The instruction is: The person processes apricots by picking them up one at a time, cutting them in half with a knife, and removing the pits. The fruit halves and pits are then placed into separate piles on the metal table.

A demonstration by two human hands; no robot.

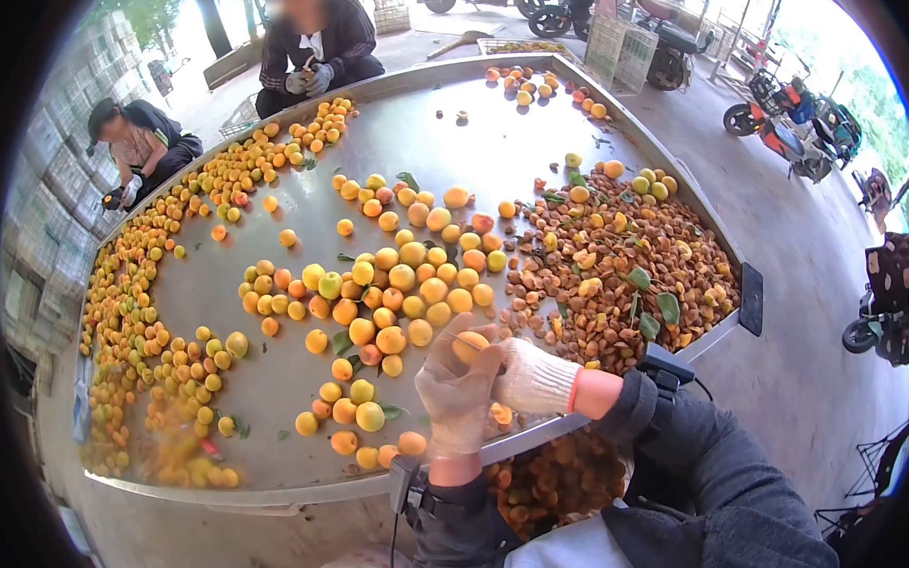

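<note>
My left hand [455,396], in a pale glove, is closed around an orange-yellow apricot [469,347] near the table's front edge. Close beside it, my right hand [537,375] wears a white knitted glove with a red cuff edge. Its fingers are curled in towards the apricot, and whatever they hold is hidden. Just beyond both hands lies a loose group of whole apricots [403,277] on the metal table [307,194]. A broad heap of brown apricot pits [616,260] spreads to the right. Below my hands, a piece of orange fruit [500,414] lies by the rim.
More apricots [155,274] line the table's left side. Under the front edge, a container holds halved apricots [558,483]. Two people [318,44] [139,153] sit beyond the table. Crates [623,52] and parked motorbikes [796,121] stand behind and to the right.
</note>
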